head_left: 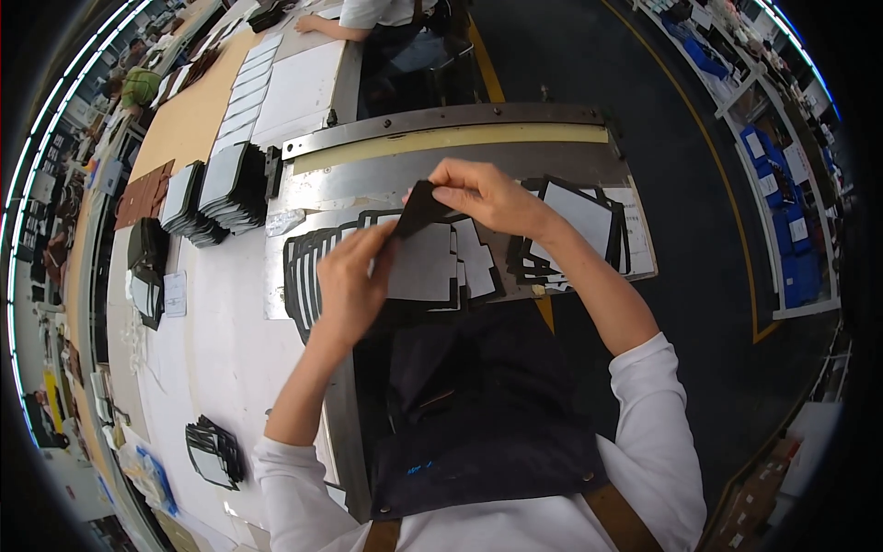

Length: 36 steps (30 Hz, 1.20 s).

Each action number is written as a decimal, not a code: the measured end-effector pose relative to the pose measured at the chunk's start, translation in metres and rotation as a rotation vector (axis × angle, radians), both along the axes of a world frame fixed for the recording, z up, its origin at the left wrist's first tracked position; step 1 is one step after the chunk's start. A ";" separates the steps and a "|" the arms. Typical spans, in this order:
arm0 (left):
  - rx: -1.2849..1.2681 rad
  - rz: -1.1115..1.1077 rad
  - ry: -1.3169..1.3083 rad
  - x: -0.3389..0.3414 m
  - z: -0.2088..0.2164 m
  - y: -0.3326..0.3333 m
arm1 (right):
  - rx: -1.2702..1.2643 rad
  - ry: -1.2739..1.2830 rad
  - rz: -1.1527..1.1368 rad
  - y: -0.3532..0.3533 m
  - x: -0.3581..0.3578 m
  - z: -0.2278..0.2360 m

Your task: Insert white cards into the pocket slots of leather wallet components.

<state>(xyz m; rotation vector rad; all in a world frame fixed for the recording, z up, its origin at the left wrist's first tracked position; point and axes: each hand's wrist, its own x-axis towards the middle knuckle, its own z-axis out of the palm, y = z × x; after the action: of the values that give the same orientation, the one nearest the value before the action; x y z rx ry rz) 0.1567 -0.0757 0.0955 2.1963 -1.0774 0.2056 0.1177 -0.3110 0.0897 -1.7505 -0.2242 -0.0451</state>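
Over the metal worktop (368,179), both hands grip a thin black panel (421,210), leather-like, seen tilted and almost edge-on. My left hand (351,276) pinches its lower end. At the upper end, my right hand (492,198) has thumb and fingers closed on it. Beneath them lie white-faced panels with black borders (423,262), overlapping one another. A fanned row of similar panels (308,262) sits left of my left hand. Another loose pile (578,221) lies to the right, near my right forearm.
A metal bar (441,121) with a pale yellow strip (460,145) crosses the worktop's far side. Neat panel stacks (232,184) stand on the long table at left; a smaller stack (213,451) lies nearer. A co-worker's arm (331,28) rests far ahead. Shelves with blue bins (791,221) line the right.
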 end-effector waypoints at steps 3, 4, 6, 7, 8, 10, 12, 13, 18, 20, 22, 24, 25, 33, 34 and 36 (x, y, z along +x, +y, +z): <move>-0.248 -0.060 0.216 0.042 0.024 -0.020 | -0.056 -0.236 -0.040 -0.012 0.012 0.014; -0.374 -0.120 0.202 0.054 0.028 -0.030 | -0.215 -0.318 -0.124 -0.022 0.015 0.017; -0.312 -0.186 0.319 0.079 0.034 -0.042 | -0.154 -0.099 -0.095 -0.041 0.020 0.031; -0.315 -0.187 0.316 0.091 0.034 -0.052 | -0.172 -0.112 -0.224 -0.045 0.022 0.036; -0.328 -0.204 0.138 0.103 0.028 -0.066 | -0.194 -0.121 -0.359 -0.049 0.021 0.041; -0.336 -0.206 -0.046 0.112 0.015 -0.078 | -0.363 -0.105 -0.507 -0.046 0.026 0.041; -0.220 -0.183 -0.300 0.112 0.001 -0.094 | -0.948 -0.897 -0.577 -0.056 0.037 0.006; -0.157 -0.198 -0.354 0.109 -0.011 -0.095 | -1.013 -0.775 -0.525 -0.051 0.032 -0.008; 0.328 -0.233 -0.362 0.092 -0.064 -0.106 | -1.359 -0.565 -0.406 -0.040 0.019 -0.074; 0.411 -0.283 -0.314 0.090 -0.067 -0.107 | -1.385 -0.556 -0.432 -0.038 0.017 -0.079; 0.371 -0.231 -0.319 0.090 -0.071 -0.104 | -1.361 -0.522 -0.422 -0.034 0.018 -0.079; 0.387 -0.243 -0.308 0.091 -0.073 -0.103 | -1.404 -0.526 -0.442 -0.030 0.016 -0.083; 0.405 -0.252 -0.294 0.092 -0.073 -0.102 | -1.445 -0.530 -0.459 -0.029 0.016 -0.085; 0.371 -0.330 -0.355 0.114 -0.078 -0.101 | -1.477 -0.536 -0.536 -0.028 0.032 -0.085; 0.368 -0.327 -0.363 0.115 -0.079 -0.102 | -1.510 -0.537 -0.545 -0.029 0.035 -0.085; 0.354 -0.320 -0.358 0.116 -0.080 -0.106 | -1.515 -0.532 -0.556 -0.031 0.039 -0.086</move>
<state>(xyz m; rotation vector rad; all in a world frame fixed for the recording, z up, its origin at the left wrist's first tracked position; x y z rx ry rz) 0.2732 -0.1816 0.0152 2.3005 -1.7615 0.2900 0.1569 -0.3419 0.0036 -3.2414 -0.1326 -0.9669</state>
